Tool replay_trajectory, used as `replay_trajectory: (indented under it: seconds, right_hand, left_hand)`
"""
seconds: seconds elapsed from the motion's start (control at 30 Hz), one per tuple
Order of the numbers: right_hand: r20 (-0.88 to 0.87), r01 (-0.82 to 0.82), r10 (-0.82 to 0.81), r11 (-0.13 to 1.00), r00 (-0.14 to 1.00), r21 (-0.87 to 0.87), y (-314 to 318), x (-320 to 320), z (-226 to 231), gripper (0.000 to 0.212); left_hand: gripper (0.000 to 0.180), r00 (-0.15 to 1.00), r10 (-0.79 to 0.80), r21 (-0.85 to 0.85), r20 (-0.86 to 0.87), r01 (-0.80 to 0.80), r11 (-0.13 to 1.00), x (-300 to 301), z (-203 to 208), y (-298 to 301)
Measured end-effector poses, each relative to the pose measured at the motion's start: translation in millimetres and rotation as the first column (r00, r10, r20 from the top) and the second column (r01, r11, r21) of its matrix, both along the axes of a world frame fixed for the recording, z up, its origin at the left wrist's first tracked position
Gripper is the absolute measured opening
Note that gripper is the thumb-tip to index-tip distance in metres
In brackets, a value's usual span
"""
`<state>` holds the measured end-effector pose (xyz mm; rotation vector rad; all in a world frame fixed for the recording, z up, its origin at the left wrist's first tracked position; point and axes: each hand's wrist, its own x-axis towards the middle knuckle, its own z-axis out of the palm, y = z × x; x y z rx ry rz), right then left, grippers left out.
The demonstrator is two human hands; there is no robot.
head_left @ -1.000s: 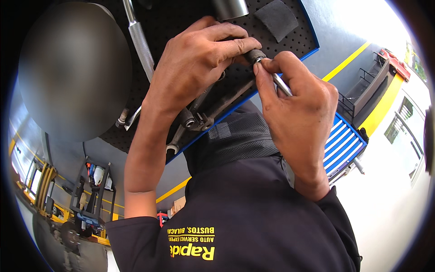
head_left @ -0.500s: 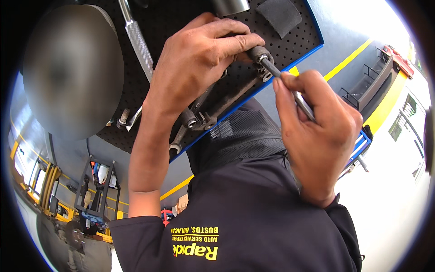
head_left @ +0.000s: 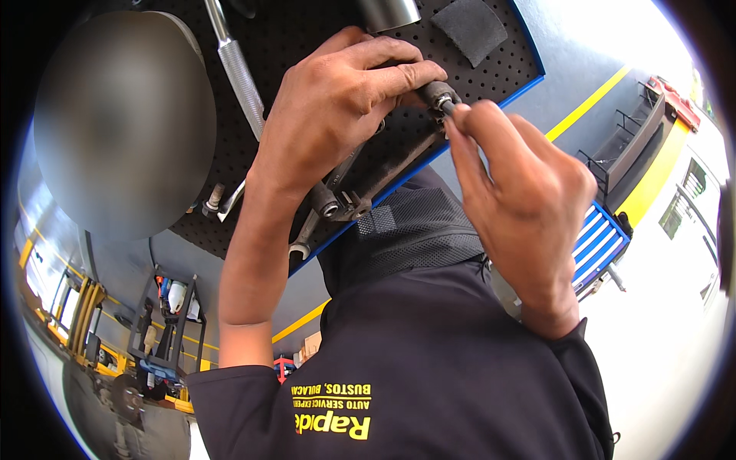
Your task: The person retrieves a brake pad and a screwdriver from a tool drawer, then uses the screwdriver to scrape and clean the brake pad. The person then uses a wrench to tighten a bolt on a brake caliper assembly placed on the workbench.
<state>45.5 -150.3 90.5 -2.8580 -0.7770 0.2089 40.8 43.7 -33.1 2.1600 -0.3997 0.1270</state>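
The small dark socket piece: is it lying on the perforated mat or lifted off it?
Lifted: the left hand grips the small dark socket piece above the perforated mat, right hand fingertips at its end.

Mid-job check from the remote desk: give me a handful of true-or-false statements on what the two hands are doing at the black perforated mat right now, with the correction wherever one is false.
1. The left hand grips a small dark socket-like piece over the black perforated mat. True.
2. The right hand rests flat on the mat, away from that piece. False: its fingers pinch at the tip of the piece, meeting the left hand.
3. A knurled metal handle lies on the mat to the left of the left hand. True.
4. The mat has a red border. False: the edge is blue.
5. Wrenches lie on the mat below the left wrist. True.
6. The person wears a white shirt. False: the dark shirt carries yellow print.
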Motion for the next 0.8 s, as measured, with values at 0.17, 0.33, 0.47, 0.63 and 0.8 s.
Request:
replay_trajectory:
  seconds: [0.17, 0.33, 0.47, 0.63, 0.8]
  right_hand:
    - [0.005, 0.018, -0.018, 0.999, 1.0, 0.035, -2, -3, 8, 0.011]
    - [-0.009, 0.048, -0.048, 0.996, 0.999, 0.076, 0, 1, 2, 0.011]
    - [-0.019, 0.121, -0.12, 0.983, 0.993, 0.139, 5, 0, -9, 0.013]
    - [-0.116, 0.204, -0.186, 0.963, 0.976, 0.174, 4, 1, 1, 0.015]
    - [-0.167, 0.261, -0.237, 0.955, 0.957, 0.14, 9, 4, -3, 0.016]
  left_hand:
    - [0.044, 1.0, 0.002, 0.016, 0.007, -0.002, 1.0, 0, 1, 0]
    - [0.046, 1.0, 0.001, -0.002, -0.003, -0.001, 1.0, -1, 0, 0]
    - [0.046, 1.0, 0.001, 0.008, 0.002, -0.001, 1.0, 0, 2, 0]
    - [0.048, 1.0, 0.019, -0.007, -0.005, -0.019, 1.0, -2, 2, -1]
    - [0.047, 1.0, 0.011, 0.017, -0.003, -0.011, 1.0, 0, 2, 0]
